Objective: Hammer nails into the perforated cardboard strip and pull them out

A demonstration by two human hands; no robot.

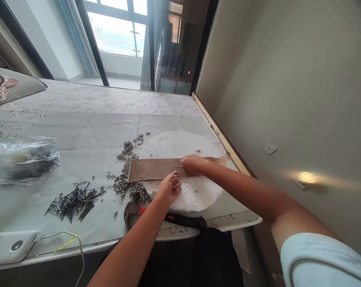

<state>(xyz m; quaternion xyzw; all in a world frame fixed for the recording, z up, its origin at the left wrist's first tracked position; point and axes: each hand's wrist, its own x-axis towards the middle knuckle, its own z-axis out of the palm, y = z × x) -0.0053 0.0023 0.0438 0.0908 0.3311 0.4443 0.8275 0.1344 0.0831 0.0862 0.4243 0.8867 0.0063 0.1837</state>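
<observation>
A brown strip [153, 169] with rows of small holes lies across a round white foam slab [180, 139]. My right hand [194, 163] rests on the strip with its fingers pinched together near a few small studs; what they pinch is hidden. Just below the strip's near edge, my left hand [168, 189] is closed with curled fingers, and I cannot make out what is in it. A hammer [183, 220] with a black and red handle lies along the slab's near side, partly behind my left forearm. Left of it is a pile of nails [75, 201].
Grey stony crumbs [128, 147] are scattered along the slab's left side. A clear plastic bag [21, 159] lies at the left, and a white power bank [14, 247] with a cable sits at the near edge. A wooden rail [219, 129] and a wall stand right.
</observation>
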